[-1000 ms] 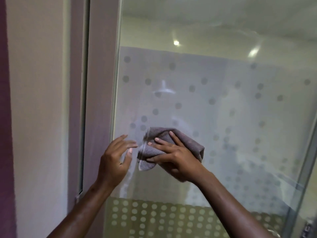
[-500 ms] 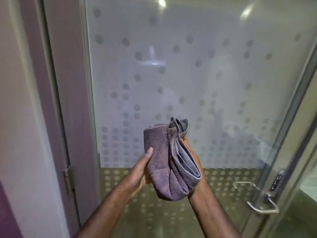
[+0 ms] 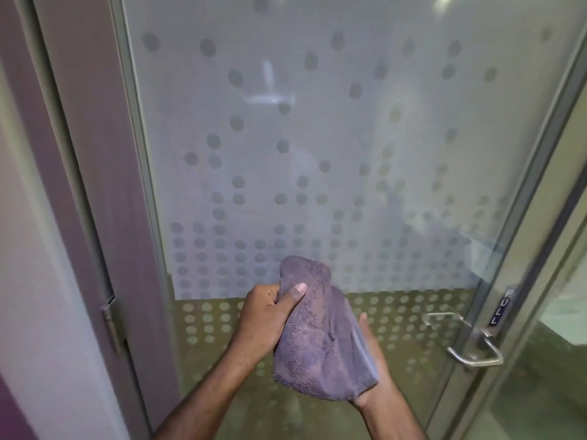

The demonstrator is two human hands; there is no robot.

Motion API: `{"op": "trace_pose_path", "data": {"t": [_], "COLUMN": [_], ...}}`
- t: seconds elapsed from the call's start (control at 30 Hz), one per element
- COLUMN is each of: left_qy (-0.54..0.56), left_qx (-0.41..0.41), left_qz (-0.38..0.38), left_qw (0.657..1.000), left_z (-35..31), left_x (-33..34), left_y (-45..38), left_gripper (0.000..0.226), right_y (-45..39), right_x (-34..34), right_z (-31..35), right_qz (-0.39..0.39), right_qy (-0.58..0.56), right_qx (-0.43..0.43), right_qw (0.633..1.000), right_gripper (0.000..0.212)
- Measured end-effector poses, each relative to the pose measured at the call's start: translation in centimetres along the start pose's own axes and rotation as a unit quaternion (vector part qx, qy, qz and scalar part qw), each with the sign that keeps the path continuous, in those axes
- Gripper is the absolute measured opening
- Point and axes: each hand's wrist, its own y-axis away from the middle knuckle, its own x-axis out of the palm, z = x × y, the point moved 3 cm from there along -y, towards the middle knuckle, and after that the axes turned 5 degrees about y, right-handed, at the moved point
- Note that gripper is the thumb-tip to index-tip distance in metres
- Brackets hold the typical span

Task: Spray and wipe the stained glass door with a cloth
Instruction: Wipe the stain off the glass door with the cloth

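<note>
Your left hand (image 3: 263,315) pinches the top of the soft purple-grey towel cloth (image 3: 320,338), low in front of the frosted glass door with grey dots (image 3: 317,138). Your right hand (image 3: 373,373) is under it, fingers hidden. It looks light and floppy, so bunch it in your palm.

The only view, worn on the head, looks forward and down from above and behind the hands: left hand (image 3: 265,315) and right hand (image 3: 372,352) sit close in at lower centre. It faces the door (image 3: 317,138) at near range, glass filling the frame beyond the hands, with the handle (image 3: 473,355) right of the right hand and the hinge (image 3: 111,325) left of the left hand.
</note>
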Motion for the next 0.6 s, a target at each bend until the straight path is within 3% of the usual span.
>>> {"op": "trace_pose_path", "data": {"t": [0.1,0.23,0.37,0.53,0.6], "left_qy": [-0.019,-0.023,0.047,0.094,0.142], "left_qx": [0.009,-0.009,-0.028,-0.08,-0.094], "left_qz": [-0.029,-0.049,-0.067,-0.076,-0.075], "left_qw": [0.999,0.999,0.996,0.989,0.983], "left_z": [0.2,0.3,0.8,2.4,2.5], "left_x": [-0.8,-1.8,-3.0,-3.7,-3.6], "left_y": [-0.3,-0.6,-0.4,0.6,0.9], "left_gripper": [0.054,0.055,0.047,0.071,0.069], "right_y": [0.9,3.1,3.5,3.0,3.0], "right_x": [-0.6,1.5,1.9,1.2,1.3], "right_z": [-0.1,0.7,1.5,2.0,1.8], "right_qz": [0.016,0.075,0.085,0.058,0.069], "right_qy": [-0.022,0.072,0.133,0.142,0.137], "right_qx": [0.003,-0.037,-0.127,-0.134,-0.124], "right_qw": [1.0,0.994,0.979,0.979,0.98], "right_gripper": [0.083,0.036,0.051,0.056,0.059]}}
